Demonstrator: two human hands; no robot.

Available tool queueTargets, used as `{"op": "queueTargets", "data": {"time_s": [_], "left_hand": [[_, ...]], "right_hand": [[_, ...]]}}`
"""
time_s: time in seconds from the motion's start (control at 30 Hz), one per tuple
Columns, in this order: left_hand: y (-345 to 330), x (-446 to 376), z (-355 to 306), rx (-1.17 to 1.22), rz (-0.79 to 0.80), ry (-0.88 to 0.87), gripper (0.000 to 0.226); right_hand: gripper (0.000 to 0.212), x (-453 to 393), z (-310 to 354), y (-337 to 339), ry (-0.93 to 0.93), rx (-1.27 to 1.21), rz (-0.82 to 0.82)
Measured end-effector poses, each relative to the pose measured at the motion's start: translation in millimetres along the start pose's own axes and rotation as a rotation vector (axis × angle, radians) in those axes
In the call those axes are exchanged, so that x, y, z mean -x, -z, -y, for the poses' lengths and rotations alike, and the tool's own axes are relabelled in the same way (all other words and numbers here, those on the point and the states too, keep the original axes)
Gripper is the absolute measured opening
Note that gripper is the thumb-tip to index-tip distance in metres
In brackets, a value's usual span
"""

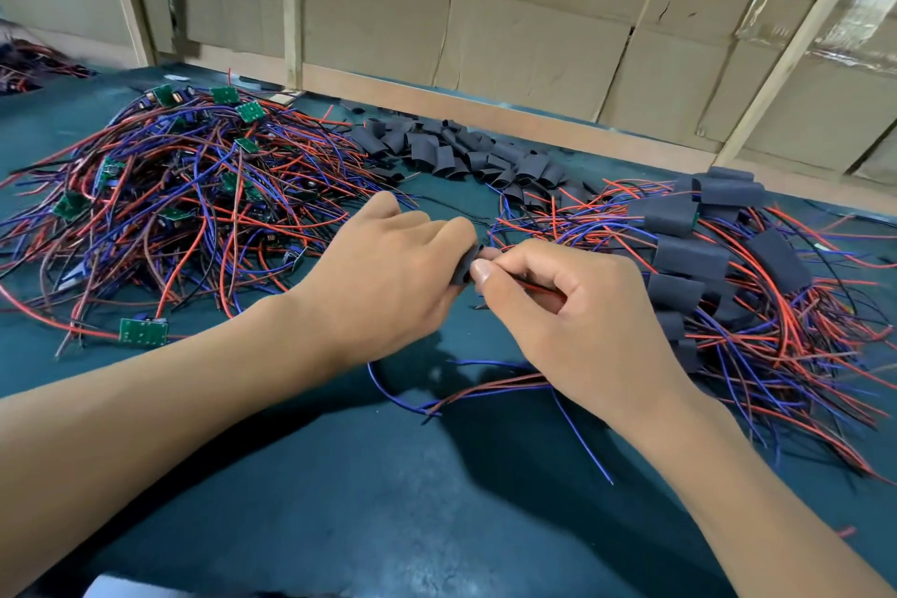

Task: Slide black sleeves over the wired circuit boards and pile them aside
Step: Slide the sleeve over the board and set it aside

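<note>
Two hands: left hand [388, 272] grips one black sleeve [467, 265], right hand [577, 306] pinches its wires [490, 386].

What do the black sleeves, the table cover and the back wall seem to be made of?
Black sleeves: soft matte tubing, probably plastic or rubber; loose ones lie flattened and creased.
Table cover: dark teal mat, dull and slightly fuzzy, possibly felt or rubber.
Back wall: brown corrugated cardboard, with flap seams, tape and a tear, behind pale wooden battens.
</note>
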State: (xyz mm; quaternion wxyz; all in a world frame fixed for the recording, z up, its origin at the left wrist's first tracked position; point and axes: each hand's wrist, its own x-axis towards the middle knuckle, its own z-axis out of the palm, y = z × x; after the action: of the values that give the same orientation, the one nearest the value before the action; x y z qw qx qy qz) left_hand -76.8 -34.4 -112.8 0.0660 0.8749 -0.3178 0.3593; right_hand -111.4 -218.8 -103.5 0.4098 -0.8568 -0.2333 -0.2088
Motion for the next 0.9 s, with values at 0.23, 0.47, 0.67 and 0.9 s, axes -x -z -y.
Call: {"op": "queueTargets", "data": {"time_s": [0.23, 0.47, 0.67, 0.9], "left_hand": [[-1.0, -2.4, 22.0, 0.164, -0.001, 0.337, 0.033], [3.8, -5.2, 36.2, 0.120, -0.086, 0.377, 0.037], [-1.0, -5.8, 46.4, 0.012, -0.012, 0.356, 0.053], [-0.4, -2.8, 42.5, -0.025, -0.059, 0.215, 0.033]], "right_hand": [[0.012, -2.2, -5.9, 0.5, -0.143, 0.024, 0.030], [0.012, -7.2, 0.6, 8.5, -0.314, -0.435, -0.013], [0.011, -12.3, 5.0, 13.9, -0.468, -0.837, 0.019], [0.012, -11.7, 5.0, 13.5, -0.457, -0.687, -0.071]]}}
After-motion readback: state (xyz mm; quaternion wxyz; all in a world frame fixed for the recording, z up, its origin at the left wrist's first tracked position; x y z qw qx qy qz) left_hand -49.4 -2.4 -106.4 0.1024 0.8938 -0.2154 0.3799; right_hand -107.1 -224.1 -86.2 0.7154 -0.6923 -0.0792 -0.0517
